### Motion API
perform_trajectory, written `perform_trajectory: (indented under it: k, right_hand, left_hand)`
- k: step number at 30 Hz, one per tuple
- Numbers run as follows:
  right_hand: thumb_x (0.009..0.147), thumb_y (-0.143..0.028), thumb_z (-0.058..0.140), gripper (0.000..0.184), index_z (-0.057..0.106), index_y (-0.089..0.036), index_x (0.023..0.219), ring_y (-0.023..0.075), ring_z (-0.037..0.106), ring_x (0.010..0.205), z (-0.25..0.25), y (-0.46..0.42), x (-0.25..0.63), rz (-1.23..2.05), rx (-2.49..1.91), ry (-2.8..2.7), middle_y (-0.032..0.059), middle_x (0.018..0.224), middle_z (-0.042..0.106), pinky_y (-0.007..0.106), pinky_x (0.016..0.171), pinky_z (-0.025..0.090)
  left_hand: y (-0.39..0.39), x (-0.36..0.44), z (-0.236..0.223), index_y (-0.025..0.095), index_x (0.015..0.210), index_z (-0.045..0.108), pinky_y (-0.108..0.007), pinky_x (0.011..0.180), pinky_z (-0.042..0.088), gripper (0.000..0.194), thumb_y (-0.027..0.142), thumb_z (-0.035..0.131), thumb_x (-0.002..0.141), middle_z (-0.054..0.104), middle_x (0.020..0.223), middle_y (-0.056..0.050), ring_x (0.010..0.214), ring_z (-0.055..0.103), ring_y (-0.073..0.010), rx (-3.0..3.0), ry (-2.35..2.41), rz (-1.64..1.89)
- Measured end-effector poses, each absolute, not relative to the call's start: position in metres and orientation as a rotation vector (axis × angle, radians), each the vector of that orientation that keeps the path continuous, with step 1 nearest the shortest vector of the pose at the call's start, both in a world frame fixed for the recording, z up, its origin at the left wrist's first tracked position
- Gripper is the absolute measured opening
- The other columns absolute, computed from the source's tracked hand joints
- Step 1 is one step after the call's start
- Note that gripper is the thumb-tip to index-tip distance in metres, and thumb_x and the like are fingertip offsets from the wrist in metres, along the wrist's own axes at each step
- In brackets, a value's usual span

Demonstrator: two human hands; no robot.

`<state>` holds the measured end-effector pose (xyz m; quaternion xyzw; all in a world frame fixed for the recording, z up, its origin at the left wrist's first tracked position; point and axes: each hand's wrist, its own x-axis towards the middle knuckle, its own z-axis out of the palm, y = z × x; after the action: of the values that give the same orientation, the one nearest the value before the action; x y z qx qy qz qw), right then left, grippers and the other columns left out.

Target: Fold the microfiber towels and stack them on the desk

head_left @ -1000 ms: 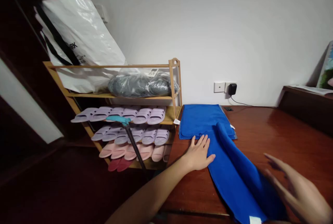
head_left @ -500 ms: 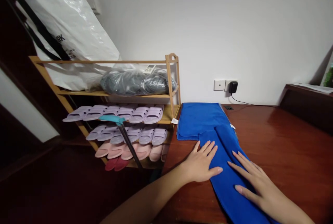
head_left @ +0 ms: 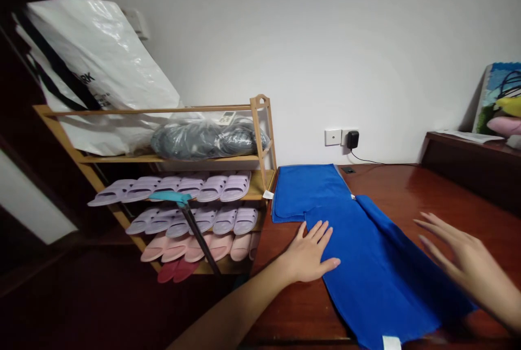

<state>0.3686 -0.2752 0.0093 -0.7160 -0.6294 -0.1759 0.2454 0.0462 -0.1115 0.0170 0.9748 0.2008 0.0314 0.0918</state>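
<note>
A blue cloth (head_left: 366, 263) lies spread over the reddish-brown wooden table (head_left: 293, 306), its right side raised in a fold and a white tag at its near edge. My left hand (head_left: 311, 252) rests flat on the cloth's left edge, fingers spread. To the right, my right hand (head_left: 459, 252) hovers beside the raised fold with its fingers apart, holding nothing. Behind, against the wall, lies a folded blue cloth (head_left: 305, 190) with a white tag at its left; the nearer cloth overlaps its front edge.
A wooden shoe rack (head_left: 264, 149) at left holds lilac slippers (head_left: 209, 187), pink slippers (head_left: 195, 247) and a large white bag (head_left: 101, 57). A dark pole with a teal head (head_left: 171, 196) leans before it. A black adapter (head_left: 353, 139) is plugged into the wall.
The near cloth's right part has been opened out to the right, and its white tag now shows. My right hand has moved off it to the right. My left hand stays on the left edge.
</note>
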Motion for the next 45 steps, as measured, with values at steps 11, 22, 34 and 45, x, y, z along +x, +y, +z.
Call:
perform_trajectory:
  k: [11, 22, 34, 45]
  right_hand:
    - [0.087, -0.066, 0.026, 0.061, 0.023, -0.041, 0.142, 0.0171, 0.011, 0.14, -0.022, -0.252, 0.315, -0.029, -2.164, -1.995, -0.0092, 0.149, 0.019, 0.046, 0.114, 0.018]
    - [0.083, -0.069, 0.034, 0.061, 0.035, -0.041, 0.137, 0.0294, 0.026, 0.134, -0.026, -0.277, 0.447, 0.058, -2.372, -1.789, 0.0007, 0.143, 0.034, 0.061, 0.102, 0.029]
    - [0.088, -0.065, 0.029, 0.06, 0.026, -0.038, 0.142, 0.0207, 0.017, 0.139, -0.024, -0.26, 0.363, -0.059, -2.222, -1.866, -0.0021, 0.15, 0.019, 0.047, 0.109, 0.028]
    - [0.088, -0.064, 0.028, 0.061, 0.022, -0.038, 0.143, 0.0213, 0.016, 0.139, -0.02, -0.306, 0.331, -0.056, -2.262, -1.858, -0.0031, 0.15, 0.017, 0.049, 0.109, 0.028]
  left_hand:
    - [-0.111, 0.047, 0.017, 0.019, 0.149, 0.006, -0.055, 0.11, 0.002, 0.075, 0.066, 0.015, 0.092, 0.004, 0.155, -0.007, 0.141, -0.002, -0.0254, 2.902, 0.614, 0.035]
    - [-0.115, 0.046, 0.026, 0.017, 0.149, 0.008, -0.057, 0.109, 0.002, 0.074, 0.064, 0.02, 0.093, 0.005, 0.154, -0.011, 0.141, -0.001, -0.0267, 2.874, 0.607, 0.021]
    - [-0.119, 0.05, 0.038, 0.017, 0.149, 0.011, -0.055, 0.11, 0.003, 0.074, 0.064, 0.022, 0.093, 0.007, 0.154, -0.011, 0.141, 0.001, -0.0265, 2.863, 0.649, -0.044]
    - [-0.158, 0.016, 0.039, 0.023, 0.149, 0.013, -0.059, 0.108, 0.009, 0.067, 0.06, 0.025, 0.094, 0.005, 0.154, -0.008, 0.139, 0.0, -0.0342, 2.824, 0.695, 0.023]
